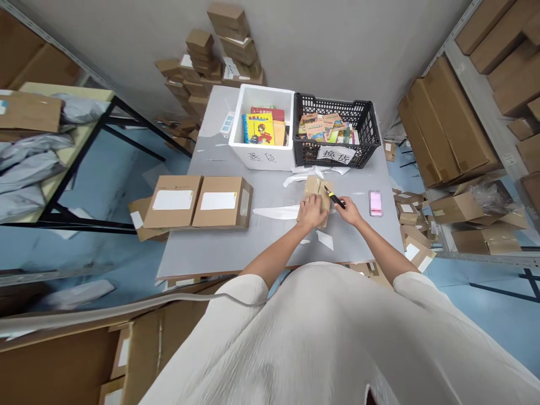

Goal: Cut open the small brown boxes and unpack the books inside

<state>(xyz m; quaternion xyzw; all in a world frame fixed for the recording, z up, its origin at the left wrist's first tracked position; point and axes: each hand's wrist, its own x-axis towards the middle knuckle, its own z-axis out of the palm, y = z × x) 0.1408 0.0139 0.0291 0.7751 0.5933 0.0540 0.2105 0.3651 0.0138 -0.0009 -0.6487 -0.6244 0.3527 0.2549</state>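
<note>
A small brown cardboard parcel (313,184) with clear tape lies on the grey table in front of me. My left hand (312,211) rests on its near part, fingers spread over the cardboard. In my right hand (347,210) is a yellow and black utility knife (335,197), its tip pointing up and left at the parcel's top. Whether the blade touches the tape I cannot tell. White paper scraps (324,239) lie around the parcel.
Behind the parcel stand a white foam box (261,157) and a black plastic crate (371,140), both holding books. Two labelled cartons (221,216) sit at left. A phone (375,203) lies at right. Shelves with boxes (447,124) flank the table (211,253).
</note>
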